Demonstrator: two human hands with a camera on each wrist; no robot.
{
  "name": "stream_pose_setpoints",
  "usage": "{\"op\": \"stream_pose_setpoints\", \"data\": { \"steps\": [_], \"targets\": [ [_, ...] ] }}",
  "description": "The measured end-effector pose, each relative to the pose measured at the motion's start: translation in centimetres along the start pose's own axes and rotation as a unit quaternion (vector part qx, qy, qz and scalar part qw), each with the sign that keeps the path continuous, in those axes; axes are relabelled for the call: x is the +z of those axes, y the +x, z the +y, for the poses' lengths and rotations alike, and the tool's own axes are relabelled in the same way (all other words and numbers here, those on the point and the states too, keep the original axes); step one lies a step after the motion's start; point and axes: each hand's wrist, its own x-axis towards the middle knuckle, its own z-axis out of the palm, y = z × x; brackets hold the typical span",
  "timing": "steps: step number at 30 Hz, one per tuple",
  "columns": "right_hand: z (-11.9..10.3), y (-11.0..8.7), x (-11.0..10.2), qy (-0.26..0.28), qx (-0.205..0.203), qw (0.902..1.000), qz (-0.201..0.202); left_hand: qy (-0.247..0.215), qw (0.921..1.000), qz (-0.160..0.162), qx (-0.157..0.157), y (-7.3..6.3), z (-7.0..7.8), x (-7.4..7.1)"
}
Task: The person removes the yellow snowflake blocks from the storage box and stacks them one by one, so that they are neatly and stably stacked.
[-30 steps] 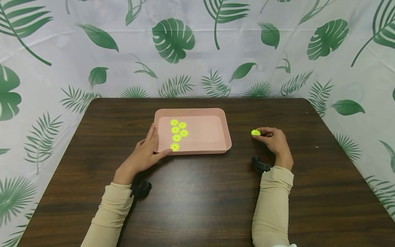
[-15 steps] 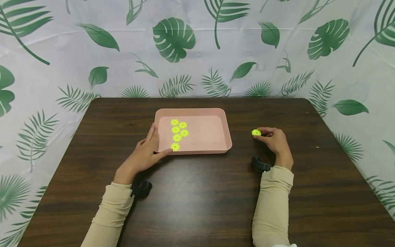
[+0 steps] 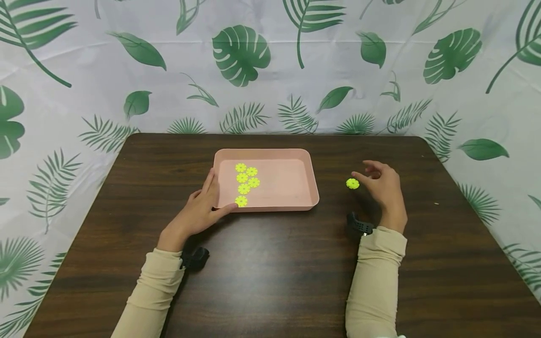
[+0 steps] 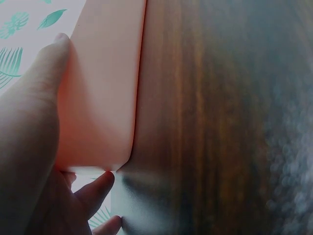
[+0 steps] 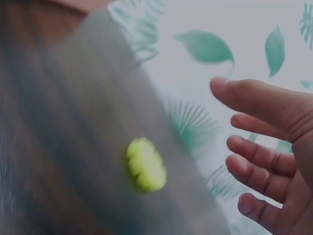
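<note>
While the left hand [image 3: 196, 213] grips the tray [image 3: 283, 180], the right hand [image 3: 384, 188] has parted its fingers, leaving one yellow flower [image 3: 352, 183] free toward the tabletop's [image 3: 270, 281] right edge.

No legible text — labels, brands, numbers, signs — none readable

The L hand [image 3: 192, 218] is hiding part of the L side of the pink tray [image 3: 283, 180] in the head view. In the L wrist cam, the tray is getting cut off at the top. In the R wrist cam, the yellow flower disc [image 5: 146, 165] is looking blurry, & the R edge is cutting off the R hand [image 5: 274, 147]. Both sleeves [image 3: 145, 288] are getting cut off at the head view's btm. A yellow speck [image 3: 436, 203] is looking too tiny to ID.
</note>
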Motion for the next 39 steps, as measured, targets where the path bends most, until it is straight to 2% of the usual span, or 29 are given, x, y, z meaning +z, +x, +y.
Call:
{"op": "stream_pose_setpoints", "data": {
  "steps": [6, 9, 20, 27, 35, 39],
  "targets": [
    [-4.1, 0.4, 0.0, 0.0, -0.054, 0.9978, 0.038, -0.004, 1.0, -0.002, 0.0, 0.0, 0.0, -0.4],
    [-6.0, 0.6, 0.5, -0.004, -0.085, 0.9954, 0.044, -0.008, 1.0, -0.001, 0.001, 0.0, -0.1, -0.5],
    [-9.8, 0.9, 2.9, 0.011, -0.165, 0.9859, 0.021, -0.013, 0.9999, 0.001, 0.004, -0.1, -0.2, 0.1],
    [-12.7, 1.1, 5.1, 0.009, -0.197, 0.9803, -0.018, -0.011, 0.9999, 0.004, 0.003, 0.0, -0.1, -0.1],
    [-15.8, 1.1, 7.8, 0.001, -0.206, 0.9765, -0.064, -0.007, 0.9999, 0.008, -0.003, 0.0, 0.1, -0.5],
    [-16.8, 1.0, 9.5, -0.019, -0.229, 0.9678, -0.103, -0.008, 0.9999, 0.006, -0.006, 0.0, 0.2, -0.5]
  ]
}}
